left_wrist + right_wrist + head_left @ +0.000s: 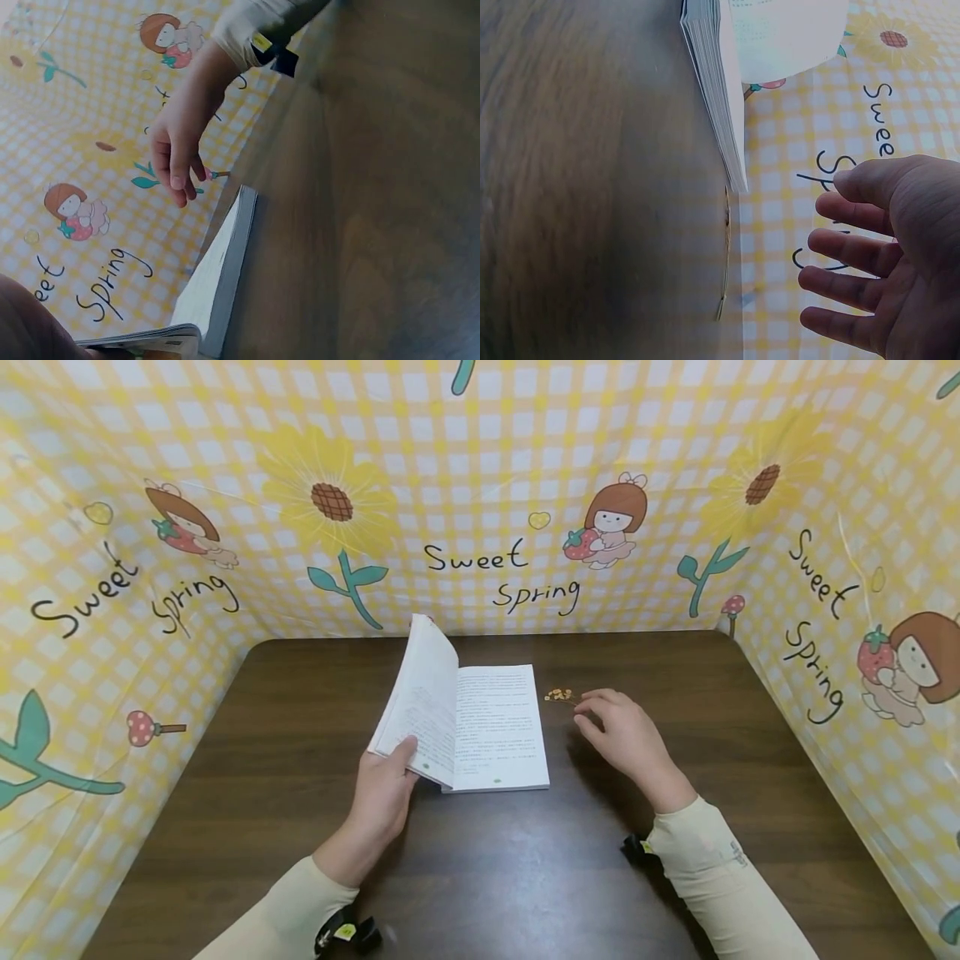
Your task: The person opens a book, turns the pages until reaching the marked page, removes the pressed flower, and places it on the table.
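Note:
An open book (501, 727) with printed pages lies on the table, its left part raised and tilted. My left hand (382, 793) grips that raised part by its lower edge, the thumb across the page. Just right of the book is a small dried flower sprig (558, 695) with yellow blossoms. Over the sprig's stem end hovers my right hand (630, 739), fingers loosely bent. In the right wrist view the thin stem (726, 259) lies on the table, apart from the spread fingers. The left wrist view shows the book's thick page edge (232, 277).
The dark wooden table (480, 877) is enclosed at the back and sides by a yellow checked cloth (480, 468) printed with flowers, figures and lettering. Black straps with cameras (348, 933) sit on both wrists, over cream sleeves.

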`<action>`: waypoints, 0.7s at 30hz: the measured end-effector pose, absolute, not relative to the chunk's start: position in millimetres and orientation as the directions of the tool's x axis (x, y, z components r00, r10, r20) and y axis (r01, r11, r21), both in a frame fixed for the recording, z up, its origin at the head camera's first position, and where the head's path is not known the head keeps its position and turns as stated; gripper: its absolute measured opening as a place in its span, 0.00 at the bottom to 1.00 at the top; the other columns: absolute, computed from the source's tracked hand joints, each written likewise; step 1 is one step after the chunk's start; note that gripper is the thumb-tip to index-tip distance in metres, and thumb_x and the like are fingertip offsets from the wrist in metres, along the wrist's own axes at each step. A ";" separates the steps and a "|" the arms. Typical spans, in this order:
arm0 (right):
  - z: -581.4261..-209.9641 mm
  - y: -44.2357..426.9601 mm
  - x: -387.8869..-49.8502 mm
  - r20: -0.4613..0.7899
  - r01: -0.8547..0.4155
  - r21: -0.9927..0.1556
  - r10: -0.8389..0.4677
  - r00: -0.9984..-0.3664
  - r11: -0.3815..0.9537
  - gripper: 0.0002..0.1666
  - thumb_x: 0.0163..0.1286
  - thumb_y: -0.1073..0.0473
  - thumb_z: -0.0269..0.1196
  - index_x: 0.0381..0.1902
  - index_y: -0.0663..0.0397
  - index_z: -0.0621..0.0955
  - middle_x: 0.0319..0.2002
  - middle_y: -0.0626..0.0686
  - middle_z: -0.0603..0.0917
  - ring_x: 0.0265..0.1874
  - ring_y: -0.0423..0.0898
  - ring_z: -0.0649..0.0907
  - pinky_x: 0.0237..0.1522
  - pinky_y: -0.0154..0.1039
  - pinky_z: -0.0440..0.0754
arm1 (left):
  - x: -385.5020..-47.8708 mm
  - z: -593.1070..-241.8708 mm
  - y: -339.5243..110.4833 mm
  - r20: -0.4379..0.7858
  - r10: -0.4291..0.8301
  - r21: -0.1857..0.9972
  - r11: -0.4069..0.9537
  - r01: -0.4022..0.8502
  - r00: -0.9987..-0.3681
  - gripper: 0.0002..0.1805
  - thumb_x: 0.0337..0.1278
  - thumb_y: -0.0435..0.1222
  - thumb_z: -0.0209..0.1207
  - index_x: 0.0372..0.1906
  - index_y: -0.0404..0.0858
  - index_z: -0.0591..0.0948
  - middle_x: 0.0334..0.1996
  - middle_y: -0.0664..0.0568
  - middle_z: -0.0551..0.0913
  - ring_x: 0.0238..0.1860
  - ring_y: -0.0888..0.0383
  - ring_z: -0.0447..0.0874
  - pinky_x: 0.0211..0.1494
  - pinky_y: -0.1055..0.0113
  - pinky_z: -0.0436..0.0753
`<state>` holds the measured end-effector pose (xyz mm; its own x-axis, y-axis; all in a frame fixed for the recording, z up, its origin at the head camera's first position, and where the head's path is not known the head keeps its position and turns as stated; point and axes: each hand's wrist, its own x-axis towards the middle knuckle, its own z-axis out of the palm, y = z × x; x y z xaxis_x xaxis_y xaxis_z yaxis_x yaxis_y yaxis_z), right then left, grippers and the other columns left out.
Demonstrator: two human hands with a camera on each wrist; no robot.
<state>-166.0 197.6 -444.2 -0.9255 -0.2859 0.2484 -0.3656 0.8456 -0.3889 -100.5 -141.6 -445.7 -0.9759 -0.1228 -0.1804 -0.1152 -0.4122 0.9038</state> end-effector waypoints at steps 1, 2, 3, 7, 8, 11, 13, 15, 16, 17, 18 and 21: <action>-444.0 198.1 -166.2 0.248 -0.364 -0.390 -0.284 -0.926 0.846 0.13 0.74 0.52 0.65 0.49 0.52 0.88 0.59 0.54 0.83 0.60 0.56 0.81 0.60 0.56 0.80 | -101.1 -444.6 -140.0 -0.170 -0.122 0.919 -0.377 -0.113 -0.978 0.24 0.79 0.29 0.45 0.75 0.33 0.67 0.71 0.39 0.73 0.71 0.51 0.73 0.69 0.58 0.75; -444.0 198.7 -166.5 0.247 -0.361 -0.391 -0.282 -0.927 0.847 0.13 0.74 0.53 0.65 0.49 0.52 0.88 0.59 0.54 0.83 0.60 0.56 0.81 0.59 0.56 0.80 | -102.0 -444.0 -138.3 -0.157 -0.119 0.933 -0.343 -0.107 -0.980 0.24 0.79 0.29 0.46 0.74 0.32 0.67 0.71 0.39 0.73 0.70 0.51 0.73 0.69 0.59 0.75; -444.2 199.2 -166.7 0.246 -0.360 -0.392 -0.281 -0.928 0.847 0.13 0.74 0.53 0.65 0.49 0.52 0.88 0.60 0.54 0.83 0.60 0.56 0.81 0.59 0.56 0.80 | -102.6 -443.4 -136.5 -0.145 -0.118 0.946 -0.308 -0.103 -0.982 0.24 0.78 0.30 0.46 0.74 0.32 0.68 0.70 0.39 0.74 0.70 0.51 0.74 0.68 0.60 0.76; -444.9 200.4 -167.2 0.246 -0.355 -0.395 -0.274 -0.930 0.848 0.13 0.74 0.52 0.65 0.48 0.52 0.88 0.60 0.54 0.83 0.59 0.55 0.81 0.57 0.55 0.81 | -106.2 -443.0 -129.6 -0.085 -0.104 0.987 -0.145 -0.069 -0.991 0.22 0.77 0.31 0.49 0.70 0.32 0.73 0.66 0.39 0.78 0.67 0.51 0.77 0.66 0.63 0.77; -445.3 200.8 -167.4 0.248 -0.356 -0.396 -0.274 -0.929 0.847 0.13 0.74 0.52 0.65 0.48 0.52 0.88 0.59 0.54 0.83 0.59 0.56 0.81 0.57 0.55 0.81 | -107.1 -443.3 -127.7 -0.071 -0.097 0.993 -0.102 -0.061 -0.993 0.22 0.77 0.31 0.50 0.70 0.33 0.73 0.65 0.39 0.79 0.66 0.50 0.78 0.65 0.63 0.77; -445.1 201.6 -167.6 0.257 -0.361 -0.396 -0.275 -0.926 0.845 0.12 0.74 0.52 0.65 0.48 0.52 0.88 0.59 0.54 0.83 0.59 0.56 0.82 0.57 0.55 0.81 | -109.9 -442.1 -120.7 -0.022 -0.046 1.000 -0.009 -0.021 -0.999 0.24 0.77 0.32 0.51 0.73 0.36 0.72 0.65 0.39 0.79 0.65 0.44 0.78 0.66 0.55 0.78; -444.8 202.1 -167.8 0.256 -0.362 -0.398 -0.277 -0.926 0.843 0.12 0.74 0.53 0.65 0.48 0.52 0.88 0.59 0.55 0.83 0.58 0.56 0.82 0.57 0.56 0.81 | -112.3 -441.9 -116.2 0.011 0.007 1.000 0.028 0.011 -1.000 0.26 0.77 0.32 0.51 0.76 0.43 0.70 0.68 0.41 0.77 0.64 0.41 0.78 0.64 0.49 0.79; -444.4 202.7 -168.0 0.255 -0.363 -0.400 -0.279 -0.926 0.842 0.13 0.74 0.52 0.65 0.48 0.53 0.88 0.59 0.55 0.83 0.58 0.56 0.82 0.56 0.56 0.81 | -114.5 -440.8 -111.9 0.041 0.067 0.997 0.069 0.046 -0.997 0.29 0.76 0.31 0.51 0.77 0.49 0.68 0.70 0.44 0.74 0.63 0.40 0.78 0.61 0.44 0.80; -444.5 203.2 -168.3 0.254 -0.364 -0.401 -0.280 -0.926 0.841 0.13 0.74 0.52 0.64 0.48 0.53 0.88 0.60 0.55 0.83 0.58 0.56 0.82 0.56 0.56 0.81 | -115.6 -440.4 -110.1 0.058 0.091 0.992 0.107 0.068 -0.994 0.30 0.75 0.30 0.51 0.77 0.52 0.67 0.72 0.46 0.73 0.64 0.42 0.77 0.61 0.45 0.80; -444.6 203.6 -168.5 0.252 -0.364 -0.403 -0.281 -0.926 0.840 0.13 0.75 0.52 0.64 0.48 0.53 0.88 0.60 0.55 0.83 0.58 0.56 0.82 0.56 0.56 0.81 | -116.5 -439.7 -108.2 0.077 0.113 0.984 0.150 0.093 -0.991 0.32 0.74 0.30 0.51 0.77 0.55 0.67 0.74 0.49 0.70 0.65 0.46 0.75 0.61 0.49 0.80; -444.9 204.1 -168.8 0.249 -0.363 -0.403 -0.281 -0.927 0.840 0.13 0.75 0.52 0.64 0.48 0.53 0.88 0.60 0.55 0.83 0.59 0.56 0.82 0.56 0.56 0.81 | -117.4 -439.2 -106.4 0.091 0.132 0.974 0.197 0.116 -0.987 0.33 0.73 0.29 0.51 0.77 0.57 0.67 0.75 0.52 0.69 0.65 0.49 0.74 0.59 0.53 0.80; -445.2 205.2 -169.7 0.249 -0.361 -0.405 -0.279 -0.928 0.840 0.14 0.75 0.51 0.63 0.48 0.52 0.88 0.60 0.54 0.83 0.59 0.56 0.82 0.57 0.56 0.81 | -119.2 -436.8 -99.5 0.132 0.165 0.931 0.319 0.179 -0.978 0.36 0.70 0.28 0.51 0.77 0.58 0.67 0.77 0.58 0.65 0.65 0.57 0.70 0.44 0.65 0.78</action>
